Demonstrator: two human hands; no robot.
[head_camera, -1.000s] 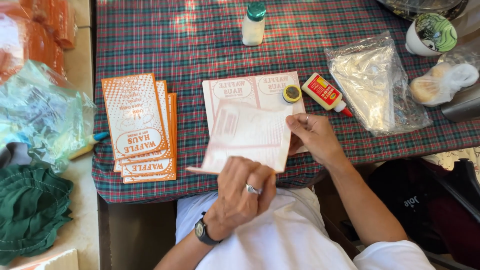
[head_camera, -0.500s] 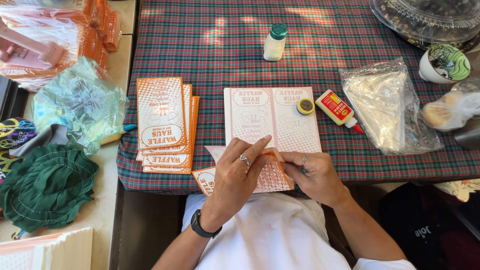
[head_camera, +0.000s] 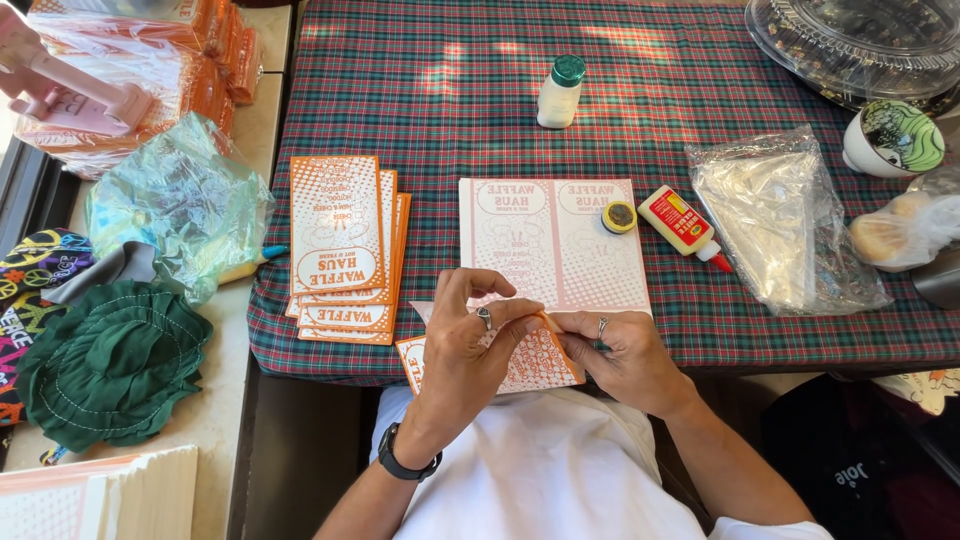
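Observation:
My left hand (head_camera: 470, 345) and my right hand (head_camera: 615, 350) both pinch an orange-and-white printed paper sleeve (head_camera: 535, 365) at the table's near edge, folding its upper edge. Just beyond my fingers lies an unfolded flat white printed sheet (head_camera: 555, 240). A stack of finished orange printed sleeves (head_camera: 340, 245) sits to the left of it. A small round yellow-rimmed tin (head_camera: 619, 216) and a red-and-yellow glue bottle (head_camera: 685, 226) lie to the right of the sheet.
The table wears a plaid cloth (head_camera: 420, 110). A white bottle with a green cap (head_camera: 560, 92) stands behind. Clear plastic bags (head_camera: 780, 220), a painted cup (head_camera: 892, 138) and a domed lid (head_camera: 860, 45) are at the right. A green hat (head_camera: 110, 365) and crumpled plastic (head_camera: 180, 205) lie left.
The folded paper came down off the flat sheet to the table's near edge. My left hand moved up onto it, and both hands now pinch its top edge.

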